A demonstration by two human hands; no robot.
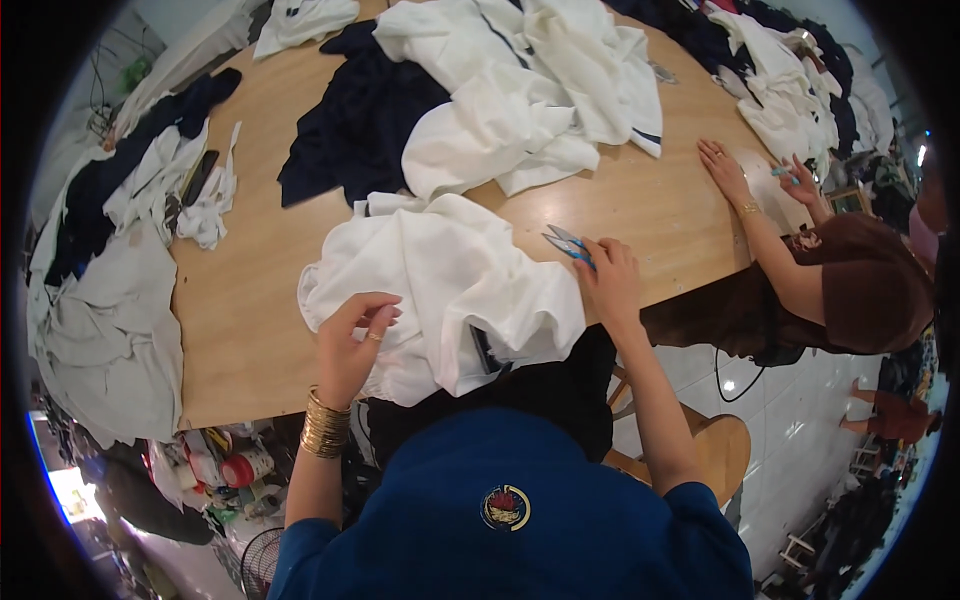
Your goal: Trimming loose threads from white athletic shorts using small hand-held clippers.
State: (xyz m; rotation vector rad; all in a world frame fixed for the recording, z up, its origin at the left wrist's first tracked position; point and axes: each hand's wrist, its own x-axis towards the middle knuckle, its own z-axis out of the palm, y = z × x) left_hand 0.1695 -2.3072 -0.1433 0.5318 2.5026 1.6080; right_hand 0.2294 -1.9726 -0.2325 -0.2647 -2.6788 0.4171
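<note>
A white garment (pixel 440 270) lies bunched at the near edge of the table, partly over my lap, with a dark strip (pixel 488 350) showing in its lower folds. My left hand (pixel 358 340) is over the garment's left side, its fingers bent and the tips close to the thumb. Whatever may be between them is too small to make out. To the right of the cloth, my right hand (pixel 612 278) grips a pair of thread snips (pixel 568 243) with blue handles, blades pointing up and left above the tabletop.
Heaped white garments (pixel 520 110) and a navy cloth (pixel 355 125) cover the table's far middle. More cloth (pixel 110 310) hangs over the left edge. On the right, a co-worker's hand (pixel 725 170) rests on the wooden table (pixel 240 340); their other hand (pixel 800 182) holds something bluish. A wooden stool (pixel 715 450) stands at my right.
</note>
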